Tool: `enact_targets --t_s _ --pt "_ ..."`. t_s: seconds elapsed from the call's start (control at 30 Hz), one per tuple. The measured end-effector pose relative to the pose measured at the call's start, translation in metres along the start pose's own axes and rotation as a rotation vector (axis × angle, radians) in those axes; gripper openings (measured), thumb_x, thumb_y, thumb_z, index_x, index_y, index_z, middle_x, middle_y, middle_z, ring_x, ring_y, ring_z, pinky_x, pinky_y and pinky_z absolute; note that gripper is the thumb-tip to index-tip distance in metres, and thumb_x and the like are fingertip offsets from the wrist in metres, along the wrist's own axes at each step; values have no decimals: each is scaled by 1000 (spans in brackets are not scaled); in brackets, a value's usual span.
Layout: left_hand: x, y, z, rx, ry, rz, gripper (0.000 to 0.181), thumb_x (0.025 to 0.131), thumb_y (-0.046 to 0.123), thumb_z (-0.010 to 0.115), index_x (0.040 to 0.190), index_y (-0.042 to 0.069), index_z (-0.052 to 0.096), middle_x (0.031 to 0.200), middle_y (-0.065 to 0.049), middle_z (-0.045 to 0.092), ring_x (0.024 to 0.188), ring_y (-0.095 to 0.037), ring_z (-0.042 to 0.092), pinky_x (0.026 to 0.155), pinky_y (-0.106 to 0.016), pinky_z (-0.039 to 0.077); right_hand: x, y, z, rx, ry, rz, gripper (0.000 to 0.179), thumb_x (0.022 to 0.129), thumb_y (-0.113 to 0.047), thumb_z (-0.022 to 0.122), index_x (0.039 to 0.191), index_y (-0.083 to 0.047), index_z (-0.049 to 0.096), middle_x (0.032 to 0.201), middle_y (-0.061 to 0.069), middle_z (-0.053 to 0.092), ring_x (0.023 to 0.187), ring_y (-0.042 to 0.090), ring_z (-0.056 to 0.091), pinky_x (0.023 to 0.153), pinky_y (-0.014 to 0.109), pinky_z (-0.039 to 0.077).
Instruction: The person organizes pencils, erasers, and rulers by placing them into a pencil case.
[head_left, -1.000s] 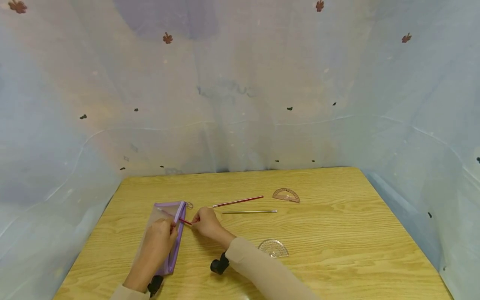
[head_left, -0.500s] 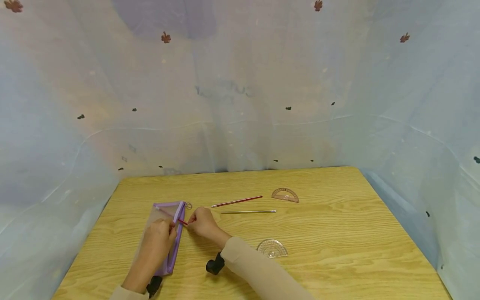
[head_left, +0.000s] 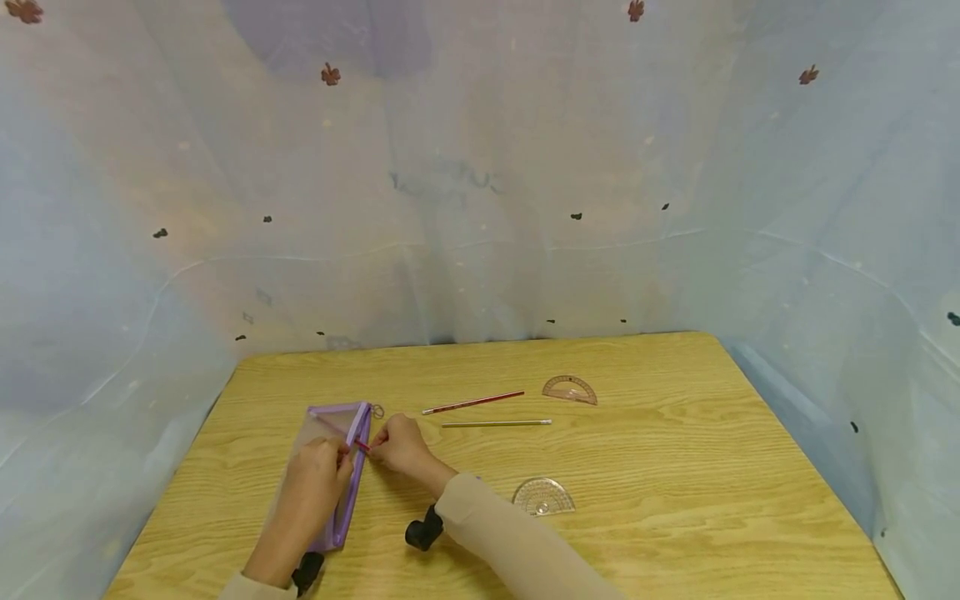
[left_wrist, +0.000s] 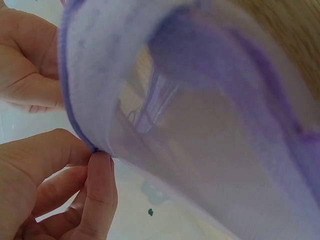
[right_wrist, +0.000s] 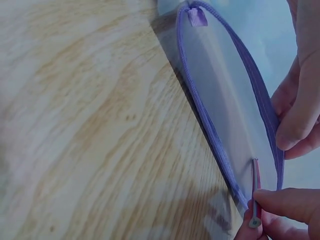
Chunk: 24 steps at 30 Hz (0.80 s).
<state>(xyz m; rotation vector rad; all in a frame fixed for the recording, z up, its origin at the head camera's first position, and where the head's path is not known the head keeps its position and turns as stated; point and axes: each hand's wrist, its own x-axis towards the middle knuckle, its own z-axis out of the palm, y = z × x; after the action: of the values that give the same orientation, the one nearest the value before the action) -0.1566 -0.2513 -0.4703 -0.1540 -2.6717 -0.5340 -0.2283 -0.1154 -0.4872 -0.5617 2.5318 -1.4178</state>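
Note:
A see-through pencil case (head_left: 303, 440) with purple zip edges lies at the left of the table in the head view. My left hand (head_left: 317, 475) pinches one edge of its opening between thumb and finger, also seen on the purple zip edge (left_wrist: 67, 95) in the left wrist view. The mouth gapes in the right wrist view. A red pencil (right_wrist: 256, 200) is mostly inside, its near end sticking out. My right hand (head_left: 405, 446) pinches that end just outside the mouth, with thumb and fingers (right_wrist: 287, 202) around it.
Right of the hands lie another red pencil (head_left: 472, 403) and a yellowish pencil (head_left: 497, 423). A pinkish protractor (head_left: 570, 389) lies behind them, and a clear protractor (head_left: 543, 497) near my right sleeve (head_left: 517, 533). A small ring (head_left: 378, 411) hangs at the case's far corner.
My right hand has moved a little left towards the pencil case, and the pencil has slid further in. My left hand keeps its pinch on the edge.

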Motion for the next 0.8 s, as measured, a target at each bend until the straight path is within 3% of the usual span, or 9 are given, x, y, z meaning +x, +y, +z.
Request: enact_targets --t_s 0.53,0.8 --pt "0 0 -1 2 -23 -13 5 82 -3 73 79 -3 68 71 -9 61 62 -20 57 54 -35 49 0 -2 5 51 25 32 14 79 7 77 68 3 71 52 -6 52 46 3 41 42 15 33" --pt "1 1 -1 10 -42 -33 8 83 -1 72 77 -1 67 69 -7 57 61 -18 53 54 -34 46 0 -4 8 132 12 104 12 80 7 78 69 4 73 51 -4 56 44 4 43 42 15 34"
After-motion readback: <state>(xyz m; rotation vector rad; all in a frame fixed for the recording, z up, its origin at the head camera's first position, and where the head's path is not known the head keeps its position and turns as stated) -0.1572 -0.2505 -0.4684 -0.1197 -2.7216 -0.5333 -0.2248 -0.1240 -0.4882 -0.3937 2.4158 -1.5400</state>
